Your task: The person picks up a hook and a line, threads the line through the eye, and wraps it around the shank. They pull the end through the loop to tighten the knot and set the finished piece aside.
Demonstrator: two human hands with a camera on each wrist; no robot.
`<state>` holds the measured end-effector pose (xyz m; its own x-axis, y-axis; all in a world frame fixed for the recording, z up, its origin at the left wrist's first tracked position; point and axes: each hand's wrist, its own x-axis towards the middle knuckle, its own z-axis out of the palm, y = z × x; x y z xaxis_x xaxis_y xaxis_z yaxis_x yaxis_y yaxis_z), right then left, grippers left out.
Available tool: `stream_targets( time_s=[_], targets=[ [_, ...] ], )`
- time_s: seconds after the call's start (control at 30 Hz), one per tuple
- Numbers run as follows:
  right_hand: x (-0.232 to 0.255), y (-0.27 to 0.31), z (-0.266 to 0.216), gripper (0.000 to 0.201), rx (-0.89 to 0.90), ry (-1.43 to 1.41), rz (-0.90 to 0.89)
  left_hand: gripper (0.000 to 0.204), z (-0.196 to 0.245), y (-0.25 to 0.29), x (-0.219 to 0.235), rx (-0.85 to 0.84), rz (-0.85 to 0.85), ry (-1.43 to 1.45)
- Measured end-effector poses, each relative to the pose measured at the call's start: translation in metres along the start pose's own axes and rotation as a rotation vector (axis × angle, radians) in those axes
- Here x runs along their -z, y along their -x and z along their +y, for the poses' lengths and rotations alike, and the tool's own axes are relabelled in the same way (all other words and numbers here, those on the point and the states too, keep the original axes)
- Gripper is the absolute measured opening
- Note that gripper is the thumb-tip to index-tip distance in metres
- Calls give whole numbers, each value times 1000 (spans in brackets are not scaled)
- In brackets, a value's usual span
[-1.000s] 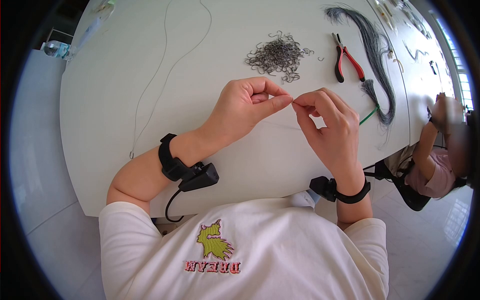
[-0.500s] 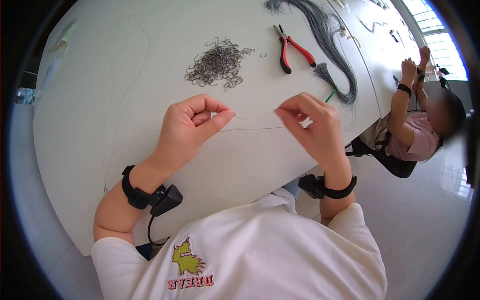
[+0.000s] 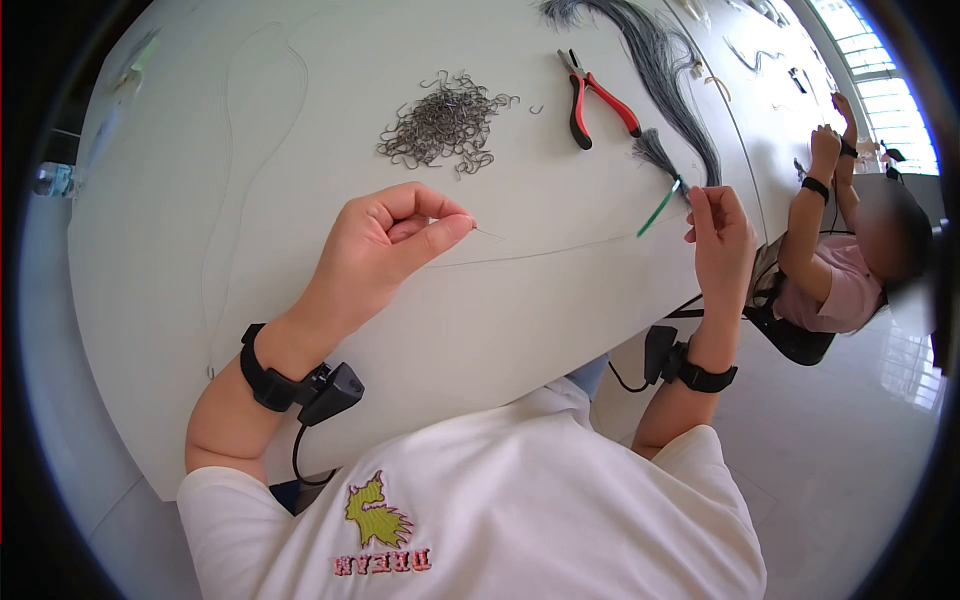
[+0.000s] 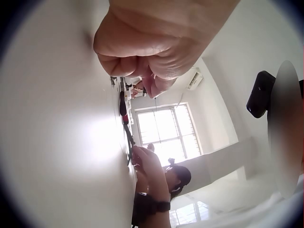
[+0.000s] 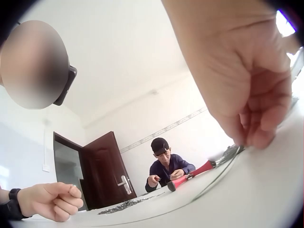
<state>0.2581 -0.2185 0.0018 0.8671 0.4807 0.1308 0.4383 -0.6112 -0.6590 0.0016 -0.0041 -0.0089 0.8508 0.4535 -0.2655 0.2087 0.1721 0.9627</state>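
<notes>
Working across a white table here, so mind the big stuff first: the long grey strand bundle curving along the far right looks super easy to snag on. Best to move the right hand carefully out there, right by the bundle's near end (touching or not, can't tell), with fingertips pinched together, apparently on the line. Keep the left hand steady as an anchor, left of centre, with thumb and forefinger pinched together too. Leave the red-handled pliers lying far right and the hook pile on the far side, no need to reach over either. Watch the green tie just left of the right hand, a likely catch point. As for the thin line, stretching from behind the left hand toward the right fingertips, go slow and even or risk kinks. Also worth keeping the short tail in sight, poking rightward out of the left pinch. Compared with half a second ago, seeing the right hand farther right and no longer blurred, a wider gap between hands, more line on show, and basically no shift on the left.
</notes>
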Motion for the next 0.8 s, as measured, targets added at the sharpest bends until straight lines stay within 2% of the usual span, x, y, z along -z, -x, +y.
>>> stream_targets(
  time_s=[0.07,0.1,0.17,0.2,0.27,0.3,0.37,0.5,0.57,0.6,0.63,0.7,0.73,0.77,0.8],
  targets=[
    [4,9,-15,11,126,60,20,14,-6,-3,-3,-6,-17,112],
    [2,15,-24,11,125,55,17,14,-6,-3,-5,-3,-13,108],
    [-4,28,-41,6,371,-31,-208,14,-5,0,-10,56,-121,157],
    [-8,35,-48,6,404,-53,-267,14,-3,1,-9,63,-103,155],
    [-16,48,-66,8,466,-56,-366,11,-2,4,-7,221,-301,302],
    [-21,53,-70,8,476,-73,-384,11,-5,4,-8,227,-275,302],
    [-29,59,-76,8,554,-116,-527,14,-12,1,-10,65,-304,210],
    [-42,59,-77,6,652,-86,-594,14,-9,1,-10,64,-288,198],
    [-38,54,-81,6,576,-129,-633,14,-12,0,-9,29,-272,33],
    [-36,51,-82,6,502,-173,-677,14,-10,1,-9,28,-276,34],
    [-37,48,-80,6,500,-171,-678,14,-7,3,-10,47,-277,28],
    [-42,41,-74,15,164,-346,-584,14,-6,4,-12,66,-277,26],
    [-42,38,-75,23,108,-406,-641,14,-7,4,-12,62,-279,20],
    [-44,38,-77,23,108,-406,-640,13,-7,4,-13,57,-281,12],
    [-48,40,-81,24,62,-437,-741,13,-6,4,-13,56,-283,12]
  ],
)
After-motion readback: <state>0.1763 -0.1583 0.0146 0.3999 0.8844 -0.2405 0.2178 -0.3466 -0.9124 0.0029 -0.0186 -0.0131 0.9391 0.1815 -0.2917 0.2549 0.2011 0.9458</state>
